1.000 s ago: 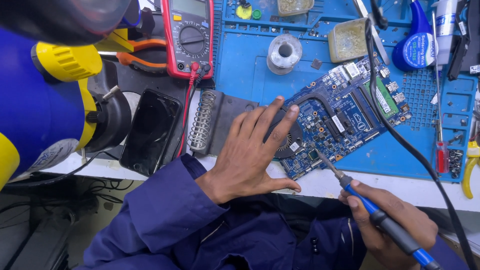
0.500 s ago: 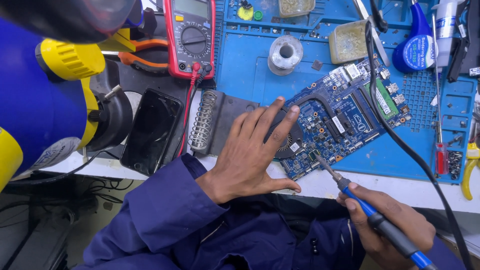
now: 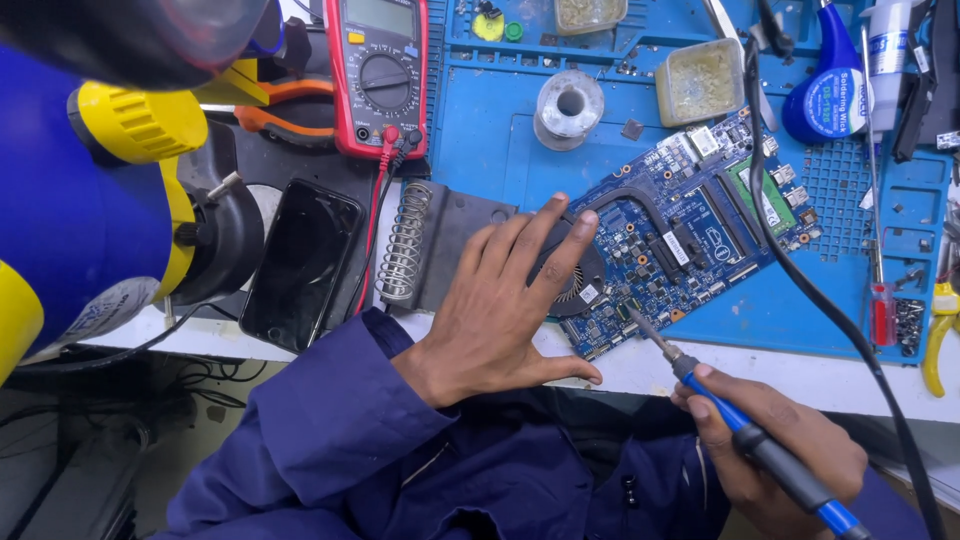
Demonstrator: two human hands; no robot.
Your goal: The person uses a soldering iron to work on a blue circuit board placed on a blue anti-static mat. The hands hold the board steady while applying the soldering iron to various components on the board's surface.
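Observation:
A blue circuit board [image 3: 690, 240] with a black fan at its near corner lies tilted on a blue work mat [image 3: 500, 150]. My left hand [image 3: 500, 310] rests flat, fingers spread, on the fan end of the board and holds it down. My right hand [image 3: 770, 440] grips a blue-handled soldering iron [image 3: 740, 420]. Its metal tip touches the board's near edge, just right of the fan. A black cable [image 3: 800, 270] runs from the iron's side across the board to the back.
A red multimeter [image 3: 380, 70] with red and black leads stands at the back. Beside it are a coil iron stand [image 3: 405, 240], a black phone [image 3: 300, 265], a solder spool [image 3: 568, 105], a brass-wool tin [image 3: 700, 80], a blue bottle [image 3: 825, 85] and a yellow-blue tool [image 3: 100, 200] at left.
The soldering iron's tip has slid a little down and left along the board's near edge. My left hand has stayed put on the fan.

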